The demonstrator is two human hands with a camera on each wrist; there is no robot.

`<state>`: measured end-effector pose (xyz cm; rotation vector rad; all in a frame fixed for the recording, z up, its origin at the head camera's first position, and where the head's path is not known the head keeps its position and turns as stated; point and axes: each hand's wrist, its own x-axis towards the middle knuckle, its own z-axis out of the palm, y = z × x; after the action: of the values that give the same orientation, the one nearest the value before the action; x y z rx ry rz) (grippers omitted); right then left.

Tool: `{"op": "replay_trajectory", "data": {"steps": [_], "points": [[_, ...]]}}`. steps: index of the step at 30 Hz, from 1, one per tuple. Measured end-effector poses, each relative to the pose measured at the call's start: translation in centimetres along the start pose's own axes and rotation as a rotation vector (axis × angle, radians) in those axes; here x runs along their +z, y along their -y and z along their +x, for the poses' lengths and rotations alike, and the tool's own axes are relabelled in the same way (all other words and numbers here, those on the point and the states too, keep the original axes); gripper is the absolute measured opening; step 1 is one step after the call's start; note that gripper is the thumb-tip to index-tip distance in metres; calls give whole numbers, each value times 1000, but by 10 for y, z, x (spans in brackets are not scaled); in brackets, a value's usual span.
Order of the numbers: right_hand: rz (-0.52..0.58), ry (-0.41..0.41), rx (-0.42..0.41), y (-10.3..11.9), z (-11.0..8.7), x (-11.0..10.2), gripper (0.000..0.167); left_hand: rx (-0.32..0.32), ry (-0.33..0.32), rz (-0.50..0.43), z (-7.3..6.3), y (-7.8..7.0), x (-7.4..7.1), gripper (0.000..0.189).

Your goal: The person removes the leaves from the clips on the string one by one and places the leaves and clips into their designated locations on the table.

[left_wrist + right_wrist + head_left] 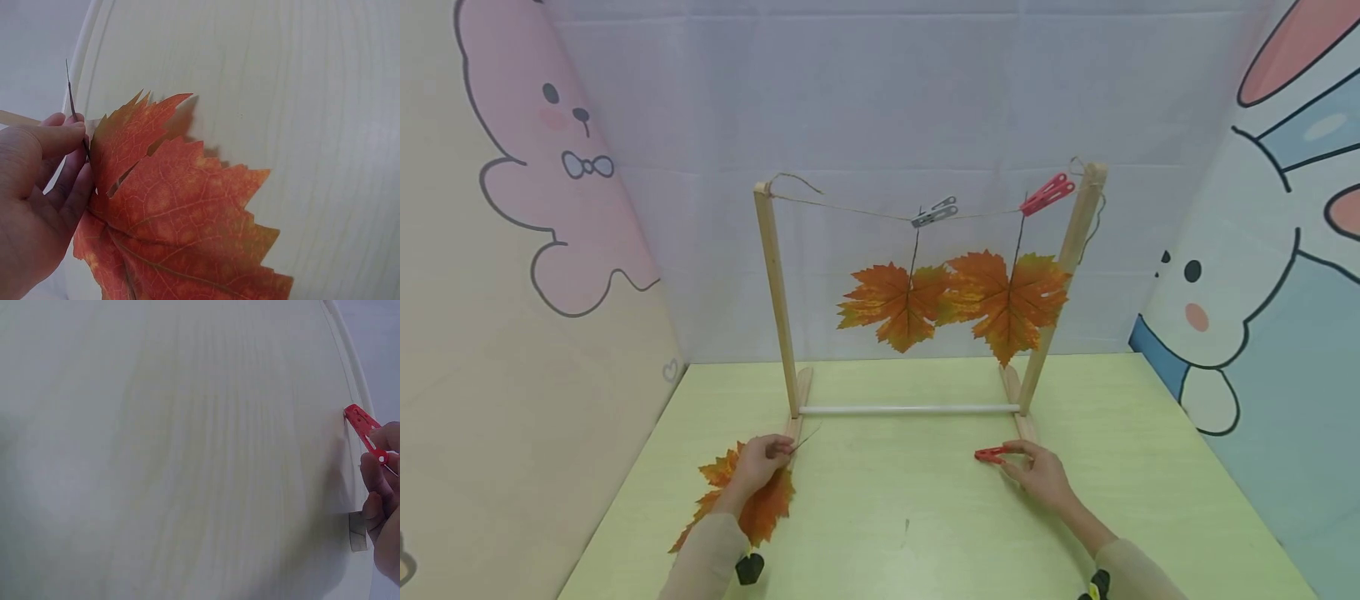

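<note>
My left hand (762,463) pinches the thin dark stem (70,94) of an orange artificial maple leaf (187,219) between thumb and fingers. The leaf hangs below and beside that hand, over the left side of the table. On the right, my right hand (1037,475) grips a red clothespin (990,455) by its handle end, its nose pointing left, low over the table. In the right wrist view the clothespin (362,428) shows at the right edge, between thumb and fingers.
A wooden frame with a left post (777,300), a right post (1071,242) and a white crossbar (910,410) stands at the back. Its twine (850,207) carries two maple leaves (898,304), held by a grey clothespin (934,212) and a red one (1047,195).
</note>
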<state>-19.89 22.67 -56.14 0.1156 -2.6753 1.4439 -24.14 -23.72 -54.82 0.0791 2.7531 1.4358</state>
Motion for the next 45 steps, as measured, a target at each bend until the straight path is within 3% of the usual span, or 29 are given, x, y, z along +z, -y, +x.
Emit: {"op": "replay_trajectory", "data": {"steps": [9,17,35,39,45], "points": [[-202,-10,15,-3,-2,2,29,-27,7,-10,-3,1,1,23],[-303,-4,-37,-4,-2,2,30,-39,-5,-9,-4,1,3,21],[-327,8,-72,-3,-3,1,32,5,2,10,-4,5,0,21],[-345,2,-100,1,0,2,29,-17,0,5,-2,2,-3,24],[-329,34,-69,5,1,-1,34,-45,20,-2,-1,-2,-5,26]]}}
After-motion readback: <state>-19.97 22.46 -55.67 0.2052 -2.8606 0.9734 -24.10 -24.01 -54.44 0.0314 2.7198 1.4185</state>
